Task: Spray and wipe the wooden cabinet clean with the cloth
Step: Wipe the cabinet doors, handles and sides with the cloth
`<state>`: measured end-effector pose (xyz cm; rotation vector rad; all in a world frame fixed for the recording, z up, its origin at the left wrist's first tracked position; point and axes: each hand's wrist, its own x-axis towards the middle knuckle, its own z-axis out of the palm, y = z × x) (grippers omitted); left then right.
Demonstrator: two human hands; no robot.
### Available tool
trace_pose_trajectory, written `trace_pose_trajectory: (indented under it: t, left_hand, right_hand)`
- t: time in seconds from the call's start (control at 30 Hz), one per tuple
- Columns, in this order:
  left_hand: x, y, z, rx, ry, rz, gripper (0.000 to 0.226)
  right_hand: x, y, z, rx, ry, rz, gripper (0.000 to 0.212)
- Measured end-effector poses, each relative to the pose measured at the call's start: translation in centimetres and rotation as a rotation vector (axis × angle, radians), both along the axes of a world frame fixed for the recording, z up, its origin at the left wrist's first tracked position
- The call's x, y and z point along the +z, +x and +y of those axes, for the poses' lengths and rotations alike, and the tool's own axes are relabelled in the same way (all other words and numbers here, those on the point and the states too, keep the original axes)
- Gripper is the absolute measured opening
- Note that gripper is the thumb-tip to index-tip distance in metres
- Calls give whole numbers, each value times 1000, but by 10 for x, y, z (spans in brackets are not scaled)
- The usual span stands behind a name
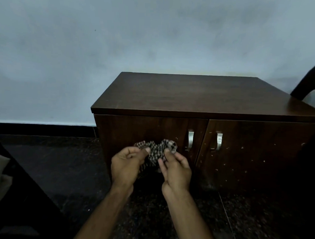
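Dark chair (pixel 309 83) at right, pale wall (pixel 120 37) behind, dark floor (pixel 62 169).

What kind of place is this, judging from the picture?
Probably a room in a home or an office: a low wooden cabinet with two metal handles stands against a plain wall on a dark speckled floor.

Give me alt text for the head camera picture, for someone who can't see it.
Two bare hands, the left hand and right hand, hold a bunched checked cloth in front of a dark wooden cabinet. The cabinet has two doors with metal handles and stands against a pale wall.
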<state>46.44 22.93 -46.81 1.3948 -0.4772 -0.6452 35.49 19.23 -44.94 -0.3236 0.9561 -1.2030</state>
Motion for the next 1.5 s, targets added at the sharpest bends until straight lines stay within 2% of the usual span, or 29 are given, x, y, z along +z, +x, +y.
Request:
trace_pose_trajectory:
  t: [0.1,0.27,0.4,0.53,0.67,0.73,0.8,0.97,1.1,1.2,1.27,1.4,1.5]
  left_hand:
    - [4,3,-3,36,4,-75,24]
    - [-6,-5,4,14,174,-136,21]
    - [30,-10,-2,19,56,-93,22]
    - [69,-16,-15,25,-86,-147,22]
    - [63,-20,-16,88,34,-363,27]
    - [48,-24,-10,50,145,-441,25]
    - [38,-25,-5,4,211,-465,25]
    - [52,-28,-9,33,182,-509,26]
    - [39,-31,-12,-39,233,-585,21]
    - [19,-43,-10,-68,275,-605,23]
    - [13,-49,-12,-39,270,-577,26]
    - [8,-52,-14,-10,259,-513,26]
    - [11,-56,-13,8,264,-517,25]
  right_hand:
    - [-2,5,1,-44,-10,17,17]
    - [-16,1,10,-35,224,-35,34]
    - [26,-5,0,-29,187,-189,29]
    - [53,-8,-9,-27,112,-358,20]
    - [30,-6,-5,-11,142,-305,24]
    - [10,-8,1,-14,198,-253,14]
    - [-1,-11,3,-8,244,-226,6]
    - [7,-20,-12,1,200,-256,10]
    - [-18,-24,-14,-7,196,-153,18]
    - [-34,-35,-19,-113,199,-3,23]
    - [-30,-45,-27,-201,93,112,17]
    - [-23,-49,-31,-256,-214,431,20]
    - [-36,-48,-25,-224,-164,509,19]
